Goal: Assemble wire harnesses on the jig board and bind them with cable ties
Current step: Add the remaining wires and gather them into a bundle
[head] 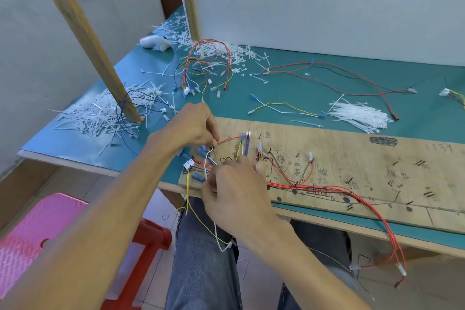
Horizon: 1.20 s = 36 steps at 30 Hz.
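Note:
A wooden jig board point(352, 164) with pegs and handwritten marks lies along the table's front edge. Red, yellow, white and blue wires point(289, 184) with connectors run across its left half, and some hang over the edge toward my lap. My left hand point(193, 126) sits at the board's left end, its fingers pinching a red wire point(230, 139) that leads to blue and white connectors. My right hand point(234, 194) is just below it, fingers curled around the wire bundle near the board's left corner. A bundle of fresh white cable ties point(357, 116) lies behind the board.
The teal table point(415, 78) carries loose harnesses point(203, 68), long red and black wires point(327, 78), and heaps of cut tie ends point(100, 113) around a slanted wooden post point(83, 33). A white tool point(154, 43) lies at the back. A pink stool point(37, 234) stands at lower left.

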Available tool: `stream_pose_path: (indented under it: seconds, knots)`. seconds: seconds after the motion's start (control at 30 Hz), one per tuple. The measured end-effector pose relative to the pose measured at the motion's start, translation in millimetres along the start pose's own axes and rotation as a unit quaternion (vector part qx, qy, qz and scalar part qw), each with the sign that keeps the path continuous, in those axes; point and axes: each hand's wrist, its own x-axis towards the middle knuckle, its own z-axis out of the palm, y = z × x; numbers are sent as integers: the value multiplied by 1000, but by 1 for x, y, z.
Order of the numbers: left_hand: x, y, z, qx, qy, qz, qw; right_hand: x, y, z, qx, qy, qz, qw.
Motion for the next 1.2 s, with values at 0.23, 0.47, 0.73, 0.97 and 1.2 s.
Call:
stream_pose_path:
  seconds: [0.23,0.47,0.73,0.97,1.2]
  knots:
    - [6,-2,-3,6,-37,1,999,0,27,-21,234,-47,94,967]
    - [11,-4,4,-11,-37,-26,999,-26,39,-18,-22,-81,25,996]
    - [-8,0,8,49,30,19,998,-40,44,-7,-63,-30,-13,997]
    - [-92,21,52,131,137,199,961,-60,53,-21,-24,-36,17,999]
    - [-142,18,111,18,236,157,959,-53,69,-14,73,-5,34,997]
